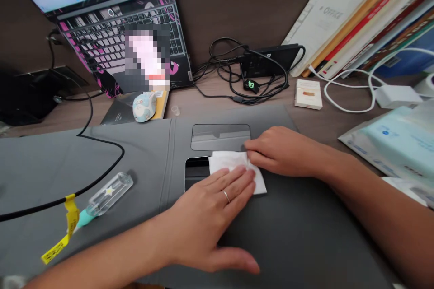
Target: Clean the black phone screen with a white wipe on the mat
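A folded white tissue point(233, 162) lies over a dark, glossy, phone-like slab point(197, 169), whose left end shows a thin pale edge. The slab's right end is covered. My left hand point(213, 216) presses on the tissue from the front, palm down, fingers stretched out and thumb apart; a ring is on one finger. My right hand point(281, 151) is closed at the tissue's upper right corner. What its curled fingers grip, if anything, is hidden. Just behind the slab a clear rectangular sheet point(220, 137) with rounded corners lies on the grey mat point(305, 230).
A transparent bottle point(110, 194) with a teal cap rests on the mat, beside a black cable point(115, 144) with a yellow tag. Behind stand an open laptop point(111, 45), a mouse point(144, 106), tangled black cables, a small box point(308, 94), leaning books and a blue-and-white packet point(400, 140).
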Action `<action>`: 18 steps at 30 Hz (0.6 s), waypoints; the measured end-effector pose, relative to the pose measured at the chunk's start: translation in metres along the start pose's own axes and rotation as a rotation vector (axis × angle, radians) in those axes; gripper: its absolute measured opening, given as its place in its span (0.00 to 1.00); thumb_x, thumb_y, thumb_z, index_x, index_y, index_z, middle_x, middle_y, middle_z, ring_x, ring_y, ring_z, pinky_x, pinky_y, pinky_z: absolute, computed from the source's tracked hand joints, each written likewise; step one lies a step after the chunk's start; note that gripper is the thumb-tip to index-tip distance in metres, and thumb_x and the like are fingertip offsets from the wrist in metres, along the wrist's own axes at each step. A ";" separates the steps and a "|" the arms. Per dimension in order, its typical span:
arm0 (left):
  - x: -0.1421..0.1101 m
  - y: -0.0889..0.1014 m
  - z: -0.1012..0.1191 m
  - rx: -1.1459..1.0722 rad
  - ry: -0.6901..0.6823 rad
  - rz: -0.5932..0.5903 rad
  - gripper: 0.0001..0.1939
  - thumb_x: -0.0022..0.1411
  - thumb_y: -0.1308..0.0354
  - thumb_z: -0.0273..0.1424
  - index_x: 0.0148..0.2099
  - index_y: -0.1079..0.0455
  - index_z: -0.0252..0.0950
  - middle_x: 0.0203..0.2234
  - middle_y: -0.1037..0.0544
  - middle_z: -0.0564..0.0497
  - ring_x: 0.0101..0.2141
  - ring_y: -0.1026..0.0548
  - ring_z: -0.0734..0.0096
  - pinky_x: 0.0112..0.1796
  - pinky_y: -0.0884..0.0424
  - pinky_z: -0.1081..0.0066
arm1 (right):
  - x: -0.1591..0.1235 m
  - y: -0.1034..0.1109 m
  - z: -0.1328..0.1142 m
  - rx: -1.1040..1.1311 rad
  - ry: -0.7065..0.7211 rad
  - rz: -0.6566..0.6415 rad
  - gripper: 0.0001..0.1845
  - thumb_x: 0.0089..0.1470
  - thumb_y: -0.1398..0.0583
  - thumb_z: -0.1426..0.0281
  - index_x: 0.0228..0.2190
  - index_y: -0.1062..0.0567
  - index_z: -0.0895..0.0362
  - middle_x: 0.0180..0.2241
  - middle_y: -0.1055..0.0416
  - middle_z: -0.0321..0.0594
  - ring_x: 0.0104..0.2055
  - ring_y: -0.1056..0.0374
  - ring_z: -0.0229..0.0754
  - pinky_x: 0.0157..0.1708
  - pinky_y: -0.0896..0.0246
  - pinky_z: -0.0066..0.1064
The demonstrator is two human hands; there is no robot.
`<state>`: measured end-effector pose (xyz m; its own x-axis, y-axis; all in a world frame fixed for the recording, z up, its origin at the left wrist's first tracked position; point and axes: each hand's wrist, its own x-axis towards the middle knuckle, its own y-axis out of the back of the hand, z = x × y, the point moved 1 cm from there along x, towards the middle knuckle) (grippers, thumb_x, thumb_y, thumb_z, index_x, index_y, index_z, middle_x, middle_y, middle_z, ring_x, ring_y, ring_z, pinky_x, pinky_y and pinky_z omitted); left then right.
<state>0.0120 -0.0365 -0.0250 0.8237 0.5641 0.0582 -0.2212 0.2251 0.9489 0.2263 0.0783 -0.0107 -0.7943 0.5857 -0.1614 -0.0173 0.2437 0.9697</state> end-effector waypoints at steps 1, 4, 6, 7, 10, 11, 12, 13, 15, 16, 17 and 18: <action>-0.001 0.000 0.001 0.007 -0.067 0.010 0.47 0.71 0.55 0.61 0.71 0.42 0.24 0.71 0.41 0.39 0.72 0.44 0.54 0.71 0.50 0.58 | 0.000 0.000 0.000 -0.008 0.000 0.007 0.17 0.63 0.52 0.65 0.26 0.31 0.54 0.22 0.29 0.38 0.24 0.37 0.41 0.29 0.63 0.35; -0.006 0.000 0.004 0.026 -0.198 0.076 0.36 0.75 0.54 0.53 0.65 0.33 0.26 0.66 0.30 0.41 0.67 0.34 0.55 0.68 0.41 0.60 | -0.001 0.003 0.001 -0.020 -0.004 0.036 0.16 0.62 0.52 0.65 0.25 0.32 0.54 0.21 0.30 0.38 0.24 0.38 0.41 0.29 0.63 0.35; -0.007 -0.001 0.003 0.059 -0.154 0.098 0.35 0.76 0.55 0.52 0.66 0.34 0.26 0.66 0.31 0.41 0.67 0.34 0.55 0.67 0.37 0.59 | -0.001 0.004 0.002 -0.010 -0.002 0.052 0.16 0.62 0.53 0.65 0.26 0.33 0.54 0.21 0.30 0.38 0.23 0.38 0.41 0.29 0.62 0.34; -0.008 -0.002 0.001 0.080 -0.106 0.095 0.36 0.75 0.55 0.53 0.67 0.36 0.26 0.68 0.33 0.41 0.68 0.36 0.54 0.67 0.37 0.58 | -0.001 0.005 0.002 -0.005 0.003 0.062 0.16 0.62 0.53 0.65 0.26 0.34 0.54 0.21 0.30 0.37 0.23 0.38 0.41 0.28 0.62 0.34; -0.009 -0.005 -0.005 0.133 0.057 0.108 0.41 0.74 0.57 0.56 0.71 0.40 0.25 0.70 0.39 0.38 0.70 0.40 0.49 0.66 0.36 0.53 | -0.001 0.004 0.001 0.005 0.035 0.128 0.16 0.63 0.53 0.65 0.25 0.35 0.54 0.20 0.31 0.36 0.22 0.39 0.39 0.28 0.62 0.34; -0.009 -0.005 -0.007 0.150 0.111 0.123 0.43 0.74 0.57 0.57 0.71 0.41 0.24 0.70 0.40 0.36 0.70 0.41 0.47 0.66 0.36 0.51 | -0.001 0.004 0.000 0.005 0.052 0.170 0.16 0.64 0.52 0.65 0.25 0.36 0.54 0.20 0.32 0.35 0.22 0.40 0.39 0.27 0.62 0.34; -0.009 -0.005 -0.009 0.167 0.161 0.141 0.44 0.73 0.57 0.57 0.71 0.42 0.22 0.71 0.41 0.34 0.70 0.41 0.45 0.66 0.36 0.50 | -0.001 0.002 -0.002 0.005 0.072 0.212 0.16 0.64 0.52 0.66 0.25 0.36 0.53 0.19 0.33 0.34 0.21 0.41 0.38 0.27 0.61 0.34; -0.009 -0.005 -0.011 0.179 0.199 0.154 0.46 0.73 0.57 0.58 0.71 0.43 0.21 0.71 0.42 0.32 0.70 0.42 0.43 0.66 0.37 0.48 | 0.000 0.001 -0.003 0.003 0.098 0.256 0.17 0.65 0.51 0.66 0.24 0.36 0.54 0.19 0.34 0.33 0.21 0.42 0.38 0.26 0.60 0.33; -0.010 -0.004 -0.013 0.160 0.186 0.152 0.47 0.72 0.57 0.59 0.71 0.43 0.20 0.71 0.41 0.32 0.71 0.43 0.43 0.67 0.39 0.48 | 0.000 -0.001 -0.005 -0.001 0.166 0.349 0.17 0.66 0.51 0.67 0.25 0.33 0.54 0.20 0.33 0.33 0.22 0.42 0.37 0.26 0.56 0.33; -0.010 -0.003 -0.013 0.126 0.138 0.144 0.45 0.72 0.57 0.58 0.71 0.42 0.22 0.70 0.40 0.33 0.71 0.43 0.45 0.68 0.40 0.50 | 0.000 -0.002 -0.006 -0.003 0.200 0.389 0.18 0.67 0.51 0.68 0.26 0.31 0.55 0.22 0.32 0.35 0.23 0.40 0.38 0.26 0.53 0.32; -0.010 -0.001 -0.013 0.082 0.072 0.143 0.43 0.73 0.57 0.58 0.70 0.40 0.24 0.70 0.38 0.35 0.70 0.42 0.48 0.68 0.41 0.52 | -0.001 -0.002 -0.008 -0.005 0.232 0.422 0.18 0.68 0.50 0.68 0.28 0.29 0.56 0.24 0.30 0.36 0.25 0.37 0.39 0.28 0.49 0.32; -0.011 0.001 -0.014 0.033 0.008 0.155 0.40 0.74 0.56 0.56 0.69 0.38 0.25 0.68 0.35 0.37 0.70 0.40 0.50 0.69 0.41 0.55 | -0.001 -0.002 -0.010 -0.005 0.259 0.447 0.17 0.68 0.50 0.69 0.30 0.26 0.57 0.26 0.28 0.39 0.27 0.35 0.40 0.29 0.45 0.32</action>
<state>-0.0043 -0.0310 -0.0290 0.7771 0.5960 0.2023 -0.3277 0.1086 0.9385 0.2215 0.0694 -0.0102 -0.8488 0.4213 0.3194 0.3562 0.0093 0.9344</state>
